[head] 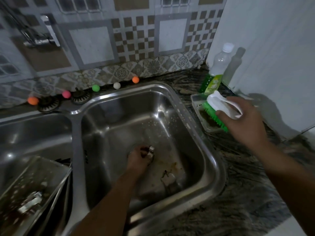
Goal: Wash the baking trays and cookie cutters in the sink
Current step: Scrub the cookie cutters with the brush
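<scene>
Gripping a cookie cutter, left hand; right hand grasps brush.

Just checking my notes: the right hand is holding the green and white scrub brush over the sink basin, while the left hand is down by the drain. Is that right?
Not quite. In the head view, the right hand holds the scrub brush over the small tray on the counter, not over the sink. The left hand is by the drain.

Bare sink floor beside cutter.
</scene>
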